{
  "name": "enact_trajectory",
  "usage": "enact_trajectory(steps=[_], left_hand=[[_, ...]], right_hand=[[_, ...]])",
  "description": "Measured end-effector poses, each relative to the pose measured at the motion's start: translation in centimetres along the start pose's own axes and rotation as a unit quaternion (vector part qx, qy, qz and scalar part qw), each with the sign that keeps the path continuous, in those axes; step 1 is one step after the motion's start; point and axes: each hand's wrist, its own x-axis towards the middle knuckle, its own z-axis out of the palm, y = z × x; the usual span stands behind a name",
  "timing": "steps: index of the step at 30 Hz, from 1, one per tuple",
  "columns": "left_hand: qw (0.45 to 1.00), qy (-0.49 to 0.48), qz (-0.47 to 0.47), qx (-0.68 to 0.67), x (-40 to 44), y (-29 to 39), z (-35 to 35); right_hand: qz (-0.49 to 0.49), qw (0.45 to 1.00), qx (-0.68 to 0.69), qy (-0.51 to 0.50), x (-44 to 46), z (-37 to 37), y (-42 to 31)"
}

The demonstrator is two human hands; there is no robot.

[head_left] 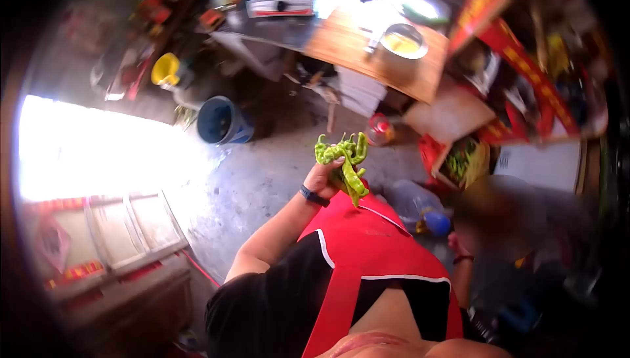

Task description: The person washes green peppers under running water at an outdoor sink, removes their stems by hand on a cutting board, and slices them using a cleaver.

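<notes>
— What's in hand?
— A small bunch of green peppers [353, 177], right about the centre of the frame. Some point up and one long one hangs down over the top of the red apron [387, 246].
— Held by which hand?
— The left hand [320, 177]. Its fingers are grasping the bunch, with the thumb lying across the front. There's a dark wristband [314, 196] just below.
— And the right?
— The right hand [459, 246] is right of centre, lower down, blurred and partly in shadow. I can't tell whether its fingers are clenched, loose or holding something. Near it is a clear container [410, 200] with a blue part at one end.
— What's around the peppers?
— Just above and to the right, a bottle with a red top [379, 128] on the grey floor [275, 168]. Further right, green produce [462, 161] in an open box.
— Beyond that?
— Upper right of centre, a metal pot [400, 63] with something yellow inside, on a wooden tabletop [328, 46]. Upper left of centre, a blue bucket [243, 126], and past it something yellow [166, 68], too blurred to name.
</notes>
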Motion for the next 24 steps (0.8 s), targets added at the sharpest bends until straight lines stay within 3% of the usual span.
enact_trajectory(steps=[1, 2, 3, 6, 8, 11, 13, 19, 23, 24], left_hand=[[1.0, 0.002, 0.018, -0.025, -0.8, 1.9, -2.1], [0.996, 0.012, 0.065, -0.051, -1.9, 4.3, -3.5], [0.994, 0.022, 0.095, -0.048, -5.4, 7.0, -3.3], [0.984, 0.038, 0.158, -0.072, -12.7, 14.8, -10.1], [0.973, 0.084, 0.202, -0.069, -16.9, 18.6, -10.4], [0.944, 0.119, 0.298, -0.073, -25.2, 24.8, -19.1], [0.906, 0.156, 0.386, -0.079, -31.3, 29.2, -21.0], [0.819, 0.128, 0.55, -0.104, -44.3, 38.0, -28.5], [0.773, 0.145, 0.606, -0.12, -50.4, 43.3, -34.9], [0.763, 0.146, 0.614, -0.143, -52.0, 44.3, -36.6]], right_hand=[[0.041, 0.997, -0.053, 0.035, 0.5, 1.4, 0.5], [0.101, 0.992, 0.071, -0.031, 1.9, 2.8, 1.1], [0.115, 0.993, -0.033, -0.014, -1.7, 8.8, -2.2], [0.006, 0.983, -0.147, -0.106, -1.5, 22.9, -2.1], [-0.017, 0.966, -0.189, -0.176, -3.7, 29.9, -3.9], [-0.102, 0.916, -0.252, -0.294, -6.3, 46.3, -5.2], [-0.156, 0.873, -0.271, -0.373, -8.7, 56.0, -5.2], [-0.135, 0.722, -0.511, -0.446, -15.4, 73.5, -3.9], [-0.19, 0.638, -0.6, -0.444, -17.1, 88.6, -4.4], [-0.203, 0.638, -0.587, -0.455, -17.9, 93.0, -4.3]])
